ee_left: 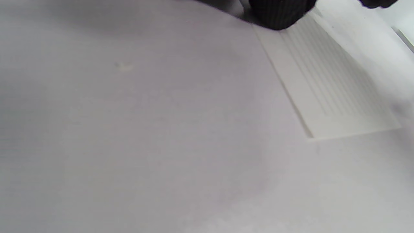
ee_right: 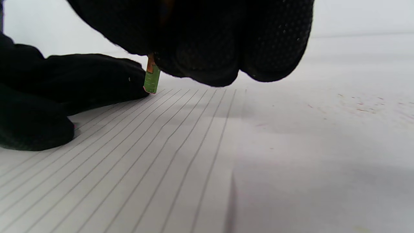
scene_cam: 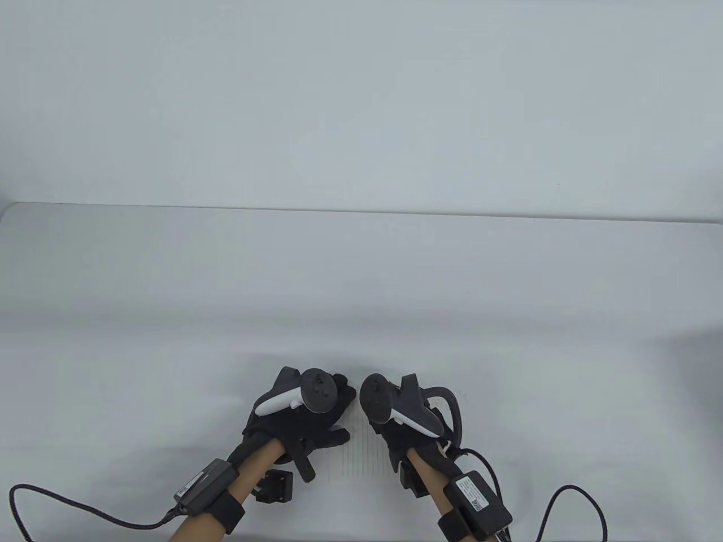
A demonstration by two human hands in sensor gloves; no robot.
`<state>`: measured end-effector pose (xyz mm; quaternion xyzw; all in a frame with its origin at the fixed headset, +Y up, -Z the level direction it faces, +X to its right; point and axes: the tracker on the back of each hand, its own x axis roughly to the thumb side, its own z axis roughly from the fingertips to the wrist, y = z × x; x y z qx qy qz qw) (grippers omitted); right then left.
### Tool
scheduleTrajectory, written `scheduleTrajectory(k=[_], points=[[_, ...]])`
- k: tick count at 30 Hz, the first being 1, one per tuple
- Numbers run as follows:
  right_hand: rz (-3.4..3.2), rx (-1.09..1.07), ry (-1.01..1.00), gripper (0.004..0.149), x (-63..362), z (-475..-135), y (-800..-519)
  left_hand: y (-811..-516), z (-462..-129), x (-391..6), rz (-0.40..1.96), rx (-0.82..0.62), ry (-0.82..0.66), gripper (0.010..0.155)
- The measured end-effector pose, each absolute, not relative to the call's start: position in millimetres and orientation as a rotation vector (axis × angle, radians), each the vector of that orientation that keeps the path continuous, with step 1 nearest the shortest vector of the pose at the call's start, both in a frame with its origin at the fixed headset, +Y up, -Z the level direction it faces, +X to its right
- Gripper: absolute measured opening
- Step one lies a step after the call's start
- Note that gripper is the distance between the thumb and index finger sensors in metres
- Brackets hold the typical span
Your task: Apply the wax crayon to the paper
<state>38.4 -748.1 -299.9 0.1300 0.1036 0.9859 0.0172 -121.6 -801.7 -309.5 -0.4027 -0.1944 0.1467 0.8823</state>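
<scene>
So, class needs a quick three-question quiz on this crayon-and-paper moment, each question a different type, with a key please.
1. True or false: the right hand holds the crayon with its lower end down near the lined paper.
2. Multiple choice: the visible wrapper on the crayon is A) blue, B) green, C) black.
3. Short answer: in the right wrist view, what is the left hand resting on?

Key
1. True; whether the tip actually touches the sheet cannot be told.
2. B; an orange strip shows just above the green.
3. The lined paper, near its left part, beside the crayon.
</scene>
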Motion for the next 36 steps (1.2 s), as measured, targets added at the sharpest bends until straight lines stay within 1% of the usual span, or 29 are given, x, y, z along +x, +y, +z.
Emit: scheduleTrajectory(k=[6,11,14,17,18,27,36], points=[[3.132,0.452,0.31,0.039,14,-302,-753,-802,-310,-122,0.31,-0.839,-0.405,0.078],[3.251,0.477,0.271,0.039,2,-302,-754,-802,-310,-121,0.302,-0.841,-0.406,0.078],[3.32,0.53,0.244,0.039,-3,-298,-759,-803,-309,-121,0.288,-0.841,-0.407,0.075],[3.363,0.571,0.227,0.04,-7,-296,-760,-803,-309,-122,0.293,-0.846,-0.401,0.067],[3.361,0.566,0.237,0.04,-9,-296,-760,-803,-310,-122,0.291,-0.846,-0.401,0.067],[3.328,0.578,0.255,0.04,-9,-296,-758,-801,-311,-120,0.237,-0.839,-0.389,0.069],[3.377,0.661,0.306,0.038,-10,-280,-756,-800,-311,-118,0.209,-0.824,-0.39,0.07]])
